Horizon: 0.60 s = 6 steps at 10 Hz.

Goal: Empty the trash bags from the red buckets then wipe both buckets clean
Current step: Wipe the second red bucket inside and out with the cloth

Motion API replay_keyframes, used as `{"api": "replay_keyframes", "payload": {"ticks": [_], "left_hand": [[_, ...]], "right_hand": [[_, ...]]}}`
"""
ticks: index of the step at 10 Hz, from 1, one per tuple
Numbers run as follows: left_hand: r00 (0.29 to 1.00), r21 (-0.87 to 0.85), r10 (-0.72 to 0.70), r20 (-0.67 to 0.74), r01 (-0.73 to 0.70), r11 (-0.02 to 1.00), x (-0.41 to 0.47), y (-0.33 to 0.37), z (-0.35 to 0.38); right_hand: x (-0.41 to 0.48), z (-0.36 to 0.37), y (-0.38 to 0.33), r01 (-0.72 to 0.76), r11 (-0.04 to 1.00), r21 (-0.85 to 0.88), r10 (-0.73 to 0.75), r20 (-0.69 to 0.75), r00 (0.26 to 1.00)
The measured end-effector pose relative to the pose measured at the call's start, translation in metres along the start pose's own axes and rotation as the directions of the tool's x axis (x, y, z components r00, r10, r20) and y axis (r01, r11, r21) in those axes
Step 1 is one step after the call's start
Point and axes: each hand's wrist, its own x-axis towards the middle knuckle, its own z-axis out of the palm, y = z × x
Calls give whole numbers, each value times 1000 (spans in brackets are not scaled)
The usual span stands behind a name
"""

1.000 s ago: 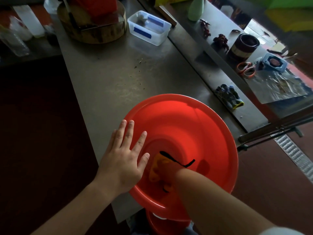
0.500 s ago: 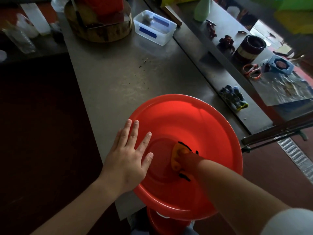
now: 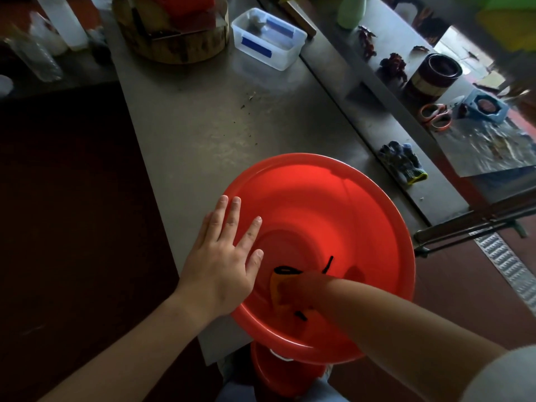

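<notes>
A wide red bucket (image 3: 333, 198) stands on the near end of the steel table (image 3: 203, 126). My left hand (image 3: 223, 259) lies flat with straight fingers on the bucket's left rim. Deep inside the bucket, my right hand (image 3: 301, 288) holds an orange cloth with black edging (image 3: 280, 282) against the lower left wall; the fingers are mostly hidden by the cloth and forearm. A second red bucket (image 3: 278, 369) shows partly below the table's near edge, under the first one.
Farther along the table stand a clear plastic tub (image 3: 268, 39) with blue tape and a round wooden block (image 3: 174, 39). On the right ledge lie dark work gloves (image 3: 403, 162), orange scissors (image 3: 435, 116) and a dark round tin (image 3: 435, 74). Dark floor lies to the left.
My right hand has slid the cloth around the bucket's inner wall, right and then back toward the lower left. My left hand has stayed on the rim.
</notes>
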Motion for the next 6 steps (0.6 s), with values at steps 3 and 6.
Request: {"api": "replay_keyframes", "payload": {"ticks": [3,6], "left_hand": [[1000,-25,23,-13,-23,999,-3,-4,1],[999,-35,31,-19,-32,999,-3,-6,4]], "right_hand": [[60,-1,-2,17,998,-54,-37,-402,915],[82,31,2,23,948,-319,-104,-239,966]]}}
